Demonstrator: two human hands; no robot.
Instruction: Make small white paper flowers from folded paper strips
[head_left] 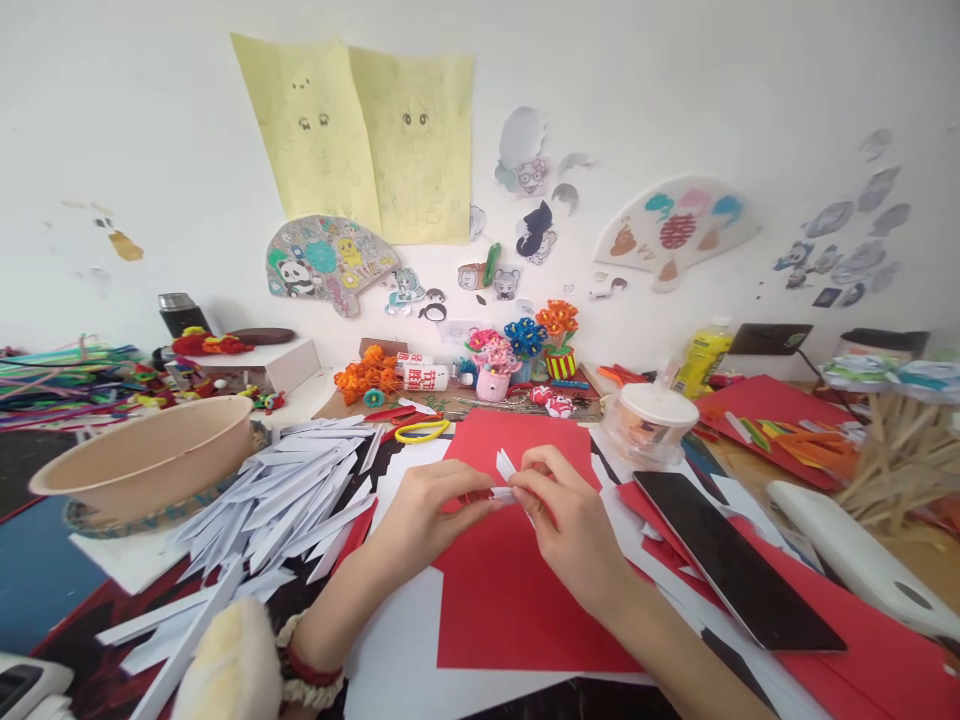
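Head view: left hand (433,505) and right hand (568,512) meet above a red paper sheet (525,620), near middle of the desk. Left hand: thumb and index finger nearly closed, pinching the left end of a small folded white paper piece (505,465); remaining fingers mostly hidden. Right hand: fingers curled, thumb and index finger closed on the same piece at its right side, one folded tip projecting upward between the hands. Exact fold not resolvable. Red sheet lies over white paper (394,630). Left of the hands: loose heap of folded white paper strips (292,490), some overlapping; farther left, a beige oval basin (142,450). Just beyond the red sheet's far left corner: yellow-handled scissors (422,431). Right of the hands: black-screened tablet (739,560), resting slantwise on red paper; beyond it, a lidded tub (652,412). Far side, by the wall: pink, blue and orange craft flowers (527,341) in pots; right of these, a yellow bottle (701,360).
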